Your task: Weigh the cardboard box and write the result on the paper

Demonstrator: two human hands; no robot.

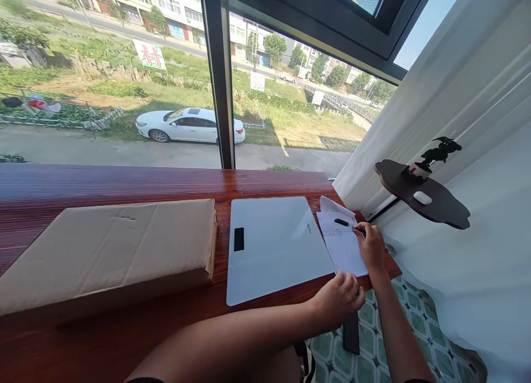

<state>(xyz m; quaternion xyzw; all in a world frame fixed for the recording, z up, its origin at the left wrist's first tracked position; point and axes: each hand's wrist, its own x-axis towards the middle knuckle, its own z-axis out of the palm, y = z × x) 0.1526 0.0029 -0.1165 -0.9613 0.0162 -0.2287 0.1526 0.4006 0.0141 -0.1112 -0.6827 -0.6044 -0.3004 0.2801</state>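
Note:
My right hand (371, 246) is closed around a thin dark pen (357, 229), its tip over the upper right of a white paper sheet (343, 253). Rows of handwriting cover the sheet's upper part. A short black piece (341, 222), possibly a pen cap, lies on the writing. My left hand (341, 298) rests with curled fingers at the sheet's lower left corner; whether it grips the paper is hidden. Left of the sheet lies a flat, glossy white panel (274, 244) with a black rectangle and small lettering.
A large cardboard box (124, 244) lies on the left of the reddish wooden table (265, 181). To the right, a dark wavy-edged stand (440, 206) holds a black figurine (440, 150) and a small white object (422, 197). White curtains (477, 272) hang beside it. A window frame (226, 95) stands behind the table.

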